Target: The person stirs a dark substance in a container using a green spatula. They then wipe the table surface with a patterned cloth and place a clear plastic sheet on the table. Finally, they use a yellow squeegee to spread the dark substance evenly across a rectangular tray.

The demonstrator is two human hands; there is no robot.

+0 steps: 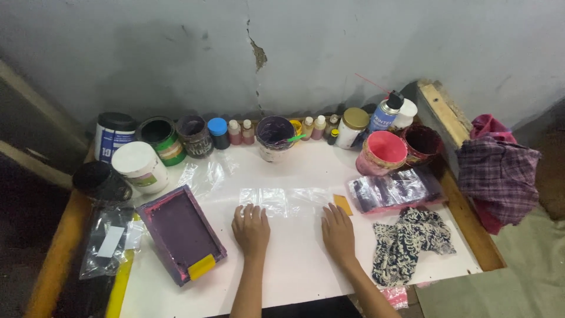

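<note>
Right now both hands lie flat on the white table (294,265), palms down and fingers close together. The left hand (251,227) and the right hand (338,231) are a little apart, side by side. Neither one is pinching or gripping anything.

Just past the fingertips lies a clear plastic bag (282,200), flat on the table. The tips of the left hand touch its near edge. I cannot tell if the right hand touches it too. A small yellow card (342,204) sits right by the tips of the right hand.

To the left of the left hand is a flat frame (180,231) stained purple, with a bit of yellow tape on its near corner. Farther left is a white tub (140,166) and a black lid (99,179).

To the right of the right hand lies a black and white patterned cloth (409,242). Beyond that is a pile of clear bags (395,189) with dark stuff inside, and a pink cup (382,152).

Far past the hands, along the grey wall (294,53), stand many paint pots and little bottles in a row. One pot (274,135) has a green stick in it. A blue spray can (385,113) stands near the pink cup.
</note>
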